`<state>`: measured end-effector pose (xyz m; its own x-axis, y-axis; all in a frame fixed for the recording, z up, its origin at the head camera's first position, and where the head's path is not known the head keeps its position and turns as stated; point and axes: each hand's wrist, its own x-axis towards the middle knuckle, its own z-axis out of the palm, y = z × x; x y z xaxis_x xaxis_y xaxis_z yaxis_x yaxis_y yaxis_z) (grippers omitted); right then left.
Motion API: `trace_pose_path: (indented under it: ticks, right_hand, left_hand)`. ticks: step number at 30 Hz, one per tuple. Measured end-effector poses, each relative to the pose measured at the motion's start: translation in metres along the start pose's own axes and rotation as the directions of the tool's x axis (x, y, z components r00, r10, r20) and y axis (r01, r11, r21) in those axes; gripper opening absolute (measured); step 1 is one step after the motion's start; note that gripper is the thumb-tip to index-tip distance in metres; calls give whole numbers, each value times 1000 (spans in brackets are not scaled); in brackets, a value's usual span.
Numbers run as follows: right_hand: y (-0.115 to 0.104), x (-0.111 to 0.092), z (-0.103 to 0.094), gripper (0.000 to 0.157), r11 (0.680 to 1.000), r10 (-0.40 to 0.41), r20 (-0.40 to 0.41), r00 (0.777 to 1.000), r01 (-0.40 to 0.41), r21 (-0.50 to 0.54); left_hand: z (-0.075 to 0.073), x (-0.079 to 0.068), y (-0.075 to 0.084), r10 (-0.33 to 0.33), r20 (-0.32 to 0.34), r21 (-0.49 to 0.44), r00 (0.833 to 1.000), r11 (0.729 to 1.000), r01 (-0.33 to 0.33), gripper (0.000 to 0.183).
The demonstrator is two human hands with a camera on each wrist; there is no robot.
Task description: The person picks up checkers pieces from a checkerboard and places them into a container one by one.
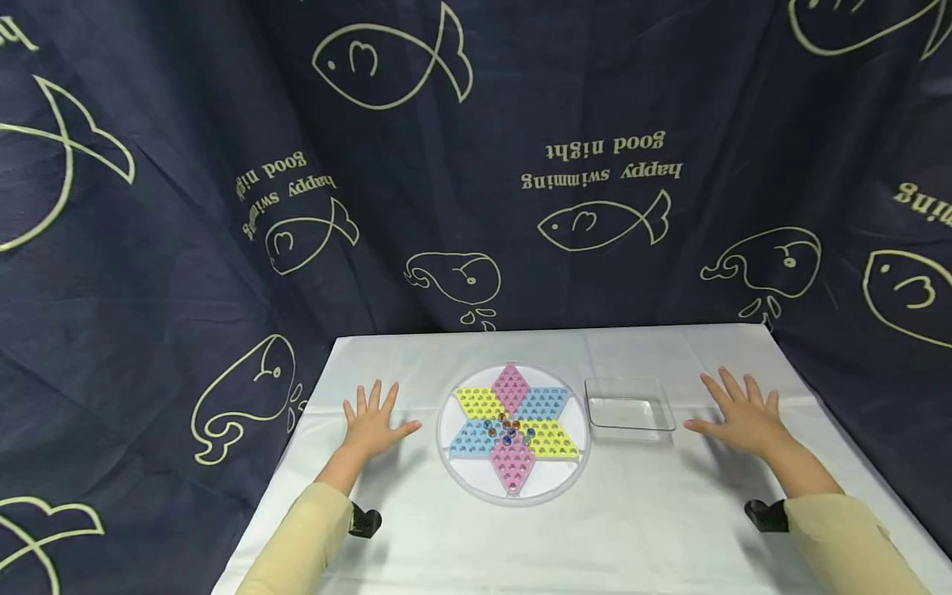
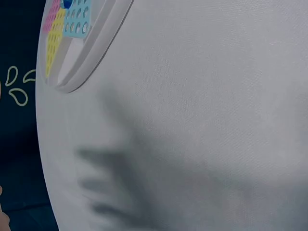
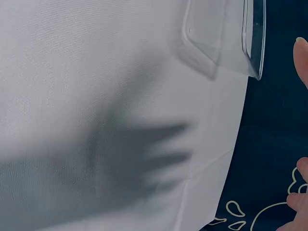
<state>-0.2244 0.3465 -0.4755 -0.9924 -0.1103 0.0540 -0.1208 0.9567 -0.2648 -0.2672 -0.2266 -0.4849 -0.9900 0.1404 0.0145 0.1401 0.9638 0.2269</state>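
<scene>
While left hand (image 1: 375,426) is hovering over the tabletop (image 1: 446,545): fingers splayed wide, it is holding nothing.
Star board (image 1: 511,468): is lying between the hands, nearer the left.
Marbles (image 1: 511,432): are clustering round board centre; pinching singly from above is looking safest, neighbours probably rolling if nudged.
Clear box (image 1: 632,413): is standing just right of the board.
Right hand (image 1: 746,420): is hovering right of the box, fingers fanned, gripping nothing.
Hard to see: marble count is blurring; wrist views are cutting off board, box, most of each hand.
</scene>
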Motion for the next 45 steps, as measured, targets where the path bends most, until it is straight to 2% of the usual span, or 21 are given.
trace_pose_path:
  ticks: [6,11,16,23,32,37,42,45]
  right_hand:
    - [-8,6,-3,96,999,-29,-46,999,29,12]
    - [-27,14,0,94,997,-53,-61,997,55,46]
    - [-50,24,8,93,992,-89,-64,994,94,88]
    - [-78,36,22,89,984,-125,-118,985,139,114]
    - [-112,46,37,86,975,-157,-100,982,171,145]
    - [-129,50,43,85,960,-208,-102,973,223,170]
    - [-142,52,50,85,946,-247,-100,964,262,189]
    - [-149,53,55,83,942,-261,-103,960,276,190]
  left_hand:
    - [4,0,6,25,2,-15,1000,1000,-25,89]
    - [14,-4,11,47,12,-19,999,999,-46,89]
    - [26,-10,16,71,4,-19,997,997,-71,89]
    - [38,-17,24,103,-18,-57,995,993,-104,88]
    - [60,-29,34,159,-13,-74,987,984,-160,88]
    - [73,-32,35,232,-50,-159,971,958,-237,86]
    - [79,-34,37,325,-128,-262,937,900,-347,84]
    - [78,-34,40,331,-130,-266,935,896,-355,84]
